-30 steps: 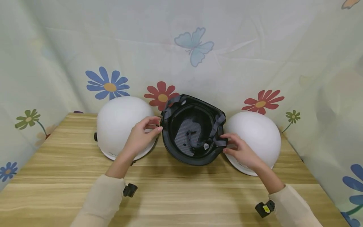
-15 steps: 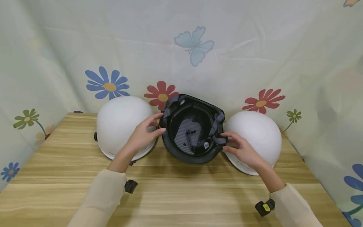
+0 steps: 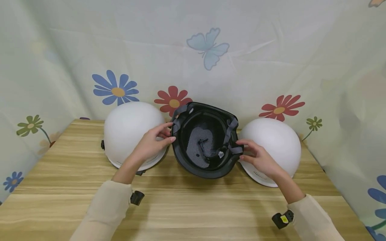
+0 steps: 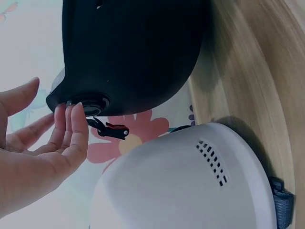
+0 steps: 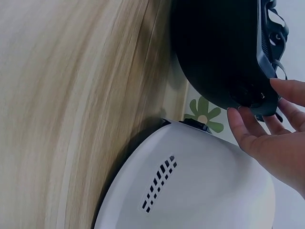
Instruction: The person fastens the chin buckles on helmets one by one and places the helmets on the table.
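Note:
A black helmet (image 3: 201, 172) is tilted with its dark inside and grey chin straps toward me in the head view. My left hand (image 3: 153, 142) has its fingers at the helmet's left rim. In the left wrist view those fingers (image 4: 71, 129) curl against the helmet's side near a round fitting, the thumb apart from the shell. On the opposite side my right hand (image 3: 260, 159) pinches the rim by the strap. The right wrist view has its thumb (image 5: 288, 90) on the rim and the fingers on the outer shell. A white helmet stands close to each hand.
The left white helmet (image 3: 129, 130) and the right white helmet (image 3: 272, 144) stand dome up on the wooden table (image 3: 193, 211). Behind hangs a pale curtain (image 3: 144, 43) printed with flowers and a butterfly.
The black helmet has come down slightly, with both hands staying at its rim. The two white helmets stand as before.

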A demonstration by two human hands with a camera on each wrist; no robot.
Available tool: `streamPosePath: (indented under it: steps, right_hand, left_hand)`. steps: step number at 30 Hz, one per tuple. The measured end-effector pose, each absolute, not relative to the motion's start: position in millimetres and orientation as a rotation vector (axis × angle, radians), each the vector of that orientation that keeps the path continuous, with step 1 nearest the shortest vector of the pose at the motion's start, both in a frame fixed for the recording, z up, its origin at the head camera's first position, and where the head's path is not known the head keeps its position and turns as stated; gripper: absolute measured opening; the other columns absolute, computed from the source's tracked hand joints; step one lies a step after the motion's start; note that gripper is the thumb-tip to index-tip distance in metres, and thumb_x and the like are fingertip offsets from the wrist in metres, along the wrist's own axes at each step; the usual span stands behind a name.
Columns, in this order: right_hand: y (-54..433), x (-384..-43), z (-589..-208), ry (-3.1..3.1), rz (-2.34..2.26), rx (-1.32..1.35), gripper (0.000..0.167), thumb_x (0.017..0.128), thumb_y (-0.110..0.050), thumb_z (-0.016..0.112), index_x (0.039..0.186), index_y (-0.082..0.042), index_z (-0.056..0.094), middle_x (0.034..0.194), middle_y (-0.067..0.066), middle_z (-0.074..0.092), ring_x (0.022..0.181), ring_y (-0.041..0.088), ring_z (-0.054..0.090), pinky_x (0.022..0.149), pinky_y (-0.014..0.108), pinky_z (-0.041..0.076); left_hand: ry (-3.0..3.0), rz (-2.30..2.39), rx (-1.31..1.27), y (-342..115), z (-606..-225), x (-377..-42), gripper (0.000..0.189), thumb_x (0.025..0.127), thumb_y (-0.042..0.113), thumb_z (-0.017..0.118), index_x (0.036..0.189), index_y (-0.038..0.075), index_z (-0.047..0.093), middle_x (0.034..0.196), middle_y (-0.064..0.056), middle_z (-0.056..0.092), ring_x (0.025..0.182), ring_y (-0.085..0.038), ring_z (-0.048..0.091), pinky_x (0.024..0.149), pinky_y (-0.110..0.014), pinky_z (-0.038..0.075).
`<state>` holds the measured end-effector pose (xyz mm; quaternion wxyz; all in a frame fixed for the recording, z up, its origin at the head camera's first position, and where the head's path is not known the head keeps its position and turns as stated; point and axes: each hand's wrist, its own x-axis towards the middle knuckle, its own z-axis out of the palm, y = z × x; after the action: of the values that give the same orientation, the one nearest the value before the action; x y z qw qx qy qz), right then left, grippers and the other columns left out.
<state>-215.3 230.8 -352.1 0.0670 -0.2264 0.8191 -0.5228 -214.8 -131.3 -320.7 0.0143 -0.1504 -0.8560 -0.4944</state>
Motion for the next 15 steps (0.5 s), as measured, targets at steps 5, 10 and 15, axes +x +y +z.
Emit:
streamPosePath:
  steps: [5,10,15]
  right_hand:
    - [231.1,-214.6,-350.9,2.435,-1.604,-0.653,0.047,0.085,0.005,0.058,0.129,0.002,0.041,0.130,0.020,0.038,0.110,0.034,0.044,0.080,0.025,0.048]
    - [233.1,-212.9,-347.4,2.513,-1.552,-0.581,0.047,0.088,-0.014,0.062,0.130,-0.005,0.043,0.128,0.013,0.040,0.107,0.030,0.047,0.080,0.027,0.048]
    - [235.2,-213.2,-344.9,2.584,-1.493,-0.575,0.040,0.091,-0.020,0.058,0.126,-0.006,0.047,0.122,0.012,0.044,0.096,0.027,0.051,0.078,0.028,0.046]
  left_hand:
    - [-2.665,-1.501,-0.449,-131.1,-326.6,-213.4,0.048,0.089,0.020,0.061,0.132,0.006,0.045,0.109,-0.014,0.055,0.102,-0.028,0.052,0.083,-0.041,0.044]
    - [-2.649,-1.502,-0.447,-130.9,-333.6,-208.4,0.041,0.087,0.018,0.064,0.123,0.005,0.050,0.115,-0.014,0.055,0.105,-0.029,0.053,0.084,-0.043,0.045]
    - [-2.643,-1.532,-0.478,-129.4,-337.5,-201.5,0.039,0.086,0.019,0.066,0.119,0.005,0.051,0.114,-0.013,0.056,0.106,-0.029,0.054,0.084,-0.042,0.046]
